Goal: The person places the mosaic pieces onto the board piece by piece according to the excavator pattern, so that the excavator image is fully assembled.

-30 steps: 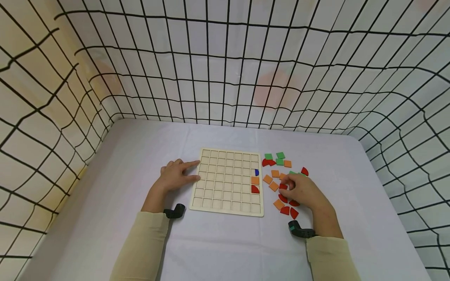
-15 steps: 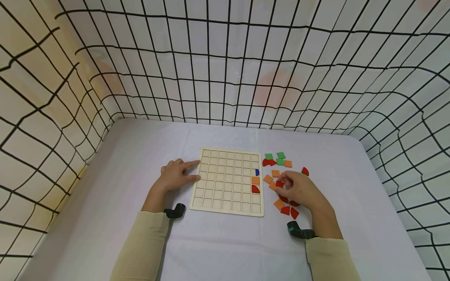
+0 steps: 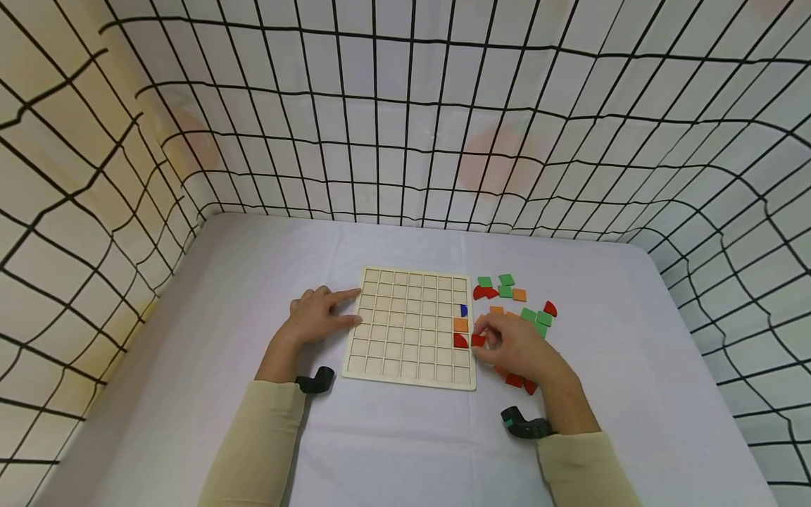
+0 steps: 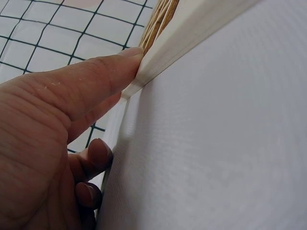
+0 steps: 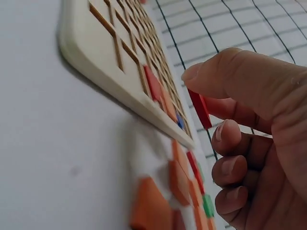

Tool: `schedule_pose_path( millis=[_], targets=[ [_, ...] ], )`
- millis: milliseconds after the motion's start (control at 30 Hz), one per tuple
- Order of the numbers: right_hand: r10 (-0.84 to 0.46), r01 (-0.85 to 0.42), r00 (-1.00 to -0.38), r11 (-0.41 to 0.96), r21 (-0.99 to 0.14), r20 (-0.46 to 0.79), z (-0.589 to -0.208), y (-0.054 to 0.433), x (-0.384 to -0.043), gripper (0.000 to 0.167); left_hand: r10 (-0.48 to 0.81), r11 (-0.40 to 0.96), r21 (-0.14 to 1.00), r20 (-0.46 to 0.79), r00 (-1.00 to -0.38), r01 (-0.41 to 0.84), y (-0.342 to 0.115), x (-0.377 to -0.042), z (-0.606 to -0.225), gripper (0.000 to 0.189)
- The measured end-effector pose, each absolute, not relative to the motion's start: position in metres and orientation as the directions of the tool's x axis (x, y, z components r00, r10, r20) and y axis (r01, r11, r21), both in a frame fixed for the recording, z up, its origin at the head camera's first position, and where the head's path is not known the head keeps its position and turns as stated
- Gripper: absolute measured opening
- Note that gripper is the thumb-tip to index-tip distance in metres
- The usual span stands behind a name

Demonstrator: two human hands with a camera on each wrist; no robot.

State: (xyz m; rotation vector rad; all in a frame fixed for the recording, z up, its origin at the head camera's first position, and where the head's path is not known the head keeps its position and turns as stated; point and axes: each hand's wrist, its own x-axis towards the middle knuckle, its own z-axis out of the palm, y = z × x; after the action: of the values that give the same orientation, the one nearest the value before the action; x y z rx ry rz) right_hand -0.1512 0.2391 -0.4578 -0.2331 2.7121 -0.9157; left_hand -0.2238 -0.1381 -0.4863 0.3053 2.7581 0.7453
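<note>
A pale square board [image 3: 400,336] with a raised grid lies on the table. My left hand [image 3: 315,315] rests at its left side, thumb and index finger extended against the edge; the left wrist view shows the thumb [image 4: 110,72] on the board's edge [image 4: 201,28]. My right hand [image 3: 518,345] pinches a red tile [image 3: 478,340] between thumb and fingers, just off the board's right edge. In the right wrist view this tile [image 5: 200,109] is held on edge, above the table. In the board's right column sit a blue piece [image 3: 464,310], an orange square [image 3: 460,324] and a red quarter-circle [image 3: 460,341].
Right of the board lie loose green squares [image 3: 543,319], orange squares [image 3: 519,295] and red quarter-circles [image 3: 550,309], several partly under my right hand. Black netting [image 3: 405,127] rises behind the white-covered table [image 3: 405,451] and along both sides.
My right hand has lifted the red tile from the loose pieces and carried it left to the board's right edge, uncovering green squares. My left hand has stayed put.
</note>
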Motion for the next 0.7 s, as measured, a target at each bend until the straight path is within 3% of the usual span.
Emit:
schedule_pose_path(
  millis=[200,700],
  targets=[
    [-0.313,-0.125,-0.924,0.791,-0.599,-0.22,-0.467,0.222,-0.15,0.021,0.27,0.846,0.516,-0.2,-0.942,0.133,-0.139,-0.224,-0.487,0.066],
    [-0.329,-0.156,-0.918,0.813,-0.562,-0.22,-0.467,0.215,-0.148,0.02,0.272,0.847,0.516,-0.21,-0.939,0.13,-0.138,-0.224,-0.484,0.067]
  ],
)
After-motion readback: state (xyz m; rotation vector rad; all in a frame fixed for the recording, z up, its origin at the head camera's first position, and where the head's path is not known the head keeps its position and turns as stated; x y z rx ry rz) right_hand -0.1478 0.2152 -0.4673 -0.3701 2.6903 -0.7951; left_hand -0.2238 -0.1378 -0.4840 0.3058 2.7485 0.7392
